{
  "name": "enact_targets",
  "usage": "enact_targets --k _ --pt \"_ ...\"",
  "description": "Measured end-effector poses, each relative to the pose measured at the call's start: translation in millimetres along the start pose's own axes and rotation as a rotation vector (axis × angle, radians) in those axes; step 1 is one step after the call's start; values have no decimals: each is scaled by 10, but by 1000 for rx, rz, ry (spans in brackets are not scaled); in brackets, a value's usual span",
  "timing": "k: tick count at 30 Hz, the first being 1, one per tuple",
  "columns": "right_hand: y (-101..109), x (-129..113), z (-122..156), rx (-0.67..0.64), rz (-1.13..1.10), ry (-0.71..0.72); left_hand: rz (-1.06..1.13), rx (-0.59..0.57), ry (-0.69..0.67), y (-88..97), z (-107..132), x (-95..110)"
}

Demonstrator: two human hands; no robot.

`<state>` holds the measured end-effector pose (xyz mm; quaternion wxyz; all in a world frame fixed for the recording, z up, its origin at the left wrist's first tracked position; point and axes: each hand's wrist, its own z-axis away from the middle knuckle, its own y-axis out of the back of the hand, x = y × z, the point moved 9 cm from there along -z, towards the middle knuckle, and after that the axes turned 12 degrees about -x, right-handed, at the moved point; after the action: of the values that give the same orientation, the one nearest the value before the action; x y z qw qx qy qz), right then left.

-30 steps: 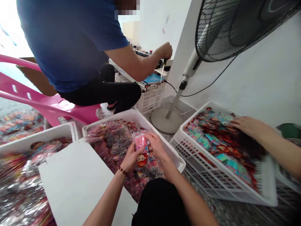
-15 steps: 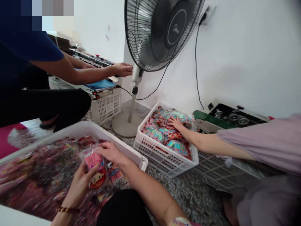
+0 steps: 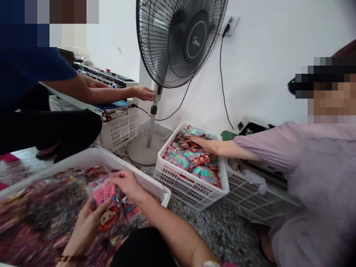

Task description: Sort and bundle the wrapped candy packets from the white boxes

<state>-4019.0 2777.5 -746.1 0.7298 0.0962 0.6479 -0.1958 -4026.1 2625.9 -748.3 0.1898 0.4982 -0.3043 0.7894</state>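
Observation:
Between my hands is a clear plastic packet with a pink pleated piece and a red-haired cartoon figure inside. My left hand grips its lower left side, thumb across the front. At the packet's top right edge, the fingers of my right hand are pinched on the plastic. Both hands are over a large white crate full of similar shiny packets, partly blurred. Beside the held packet, under my right wrist, lies another packet with blue and pink colours.
A second white crate of packets stands ahead, with a co-worker's hand from the right in it. A standing fan is behind. Another person's arm reaches across at left, near a machine on a crate.
The view has shifted slightly right, showing more of the right-hand co-worker, whose hand has moved a little within the second crate. My hands keep hold of the same packet.

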Motion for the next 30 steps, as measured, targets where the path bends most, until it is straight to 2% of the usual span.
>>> enact_targets --k 2,4,6,8,10,15,19,21,26,28,30 --pt "35 -10 4 42 60 -24 -6 -30 -2 -11 -33 -11" --pt "30 -61 6 24 87 -30 -38 -18 -25 2 -45 13" --pt "-6 -223 26 -35 118 53 -72 -6 -48 -9 -25 58" --pt "-47 -493 80 -88 201 246 -90 -3 -73 -43 5 109" --pt "-56 -606 90 -120 226 303 -101 -32 -150 -94 10 198" --pt "-88 -569 -8 -128 175 277 -92 -43 -221 -61 -42 271" --pt "-76 -470 -37 -65 54 234 -70 -86 -198 -78 -35 258" --pt "-90 -432 -70 -74 30 206 -49 -95 -184 -70 -34 252" --pt "-56 -313 -61 -78 -142 136 37 -58 -111 90 -53 189" --pt "-103 -217 21 -132 -122 75 64 -19 -105 169 -52 189" --pt "-226 -91 126 -248 -44 11 89 0 -98 190 -51 193"
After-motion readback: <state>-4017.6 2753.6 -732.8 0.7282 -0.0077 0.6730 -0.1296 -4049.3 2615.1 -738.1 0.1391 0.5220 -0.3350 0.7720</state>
